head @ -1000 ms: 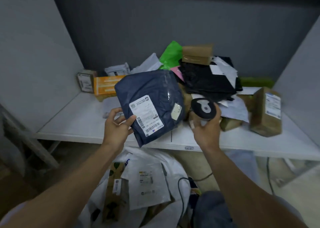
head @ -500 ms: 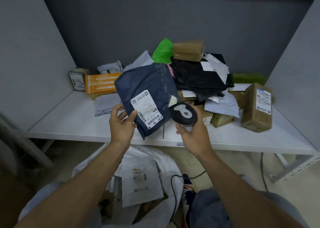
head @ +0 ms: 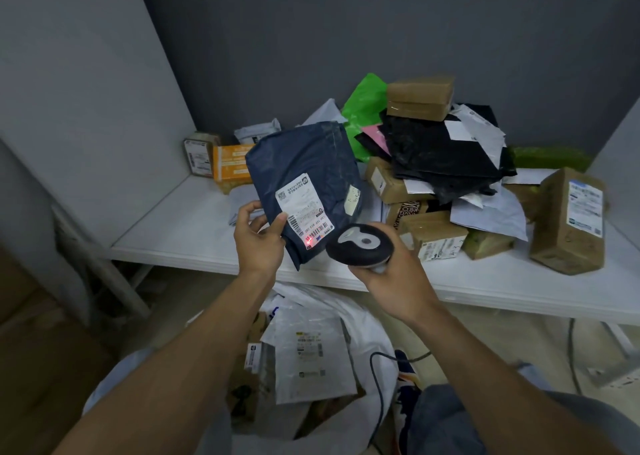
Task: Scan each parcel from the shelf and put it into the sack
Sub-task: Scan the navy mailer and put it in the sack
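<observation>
Left hand [head: 258, 240] pinching; right hand [head: 393, 276] seemingly curled, gripping.

The parcel [head: 304, 163] is navy, its label [head: 302, 205] white with black barcode stripes and a red glowing spot. The scanner [head: 360, 249] is black with a pale grey top; the sack [head: 372, 333] is white.

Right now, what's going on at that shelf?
A person is scanning a parcel. The left hand holds a dark blue plastic mailer up in front of the white shelf, and the right hand grips a round black handheld scanner. Its red scan light falls on the mailer's white label. The white sack below already holds parcels; more lie on the shelf.
</observation>
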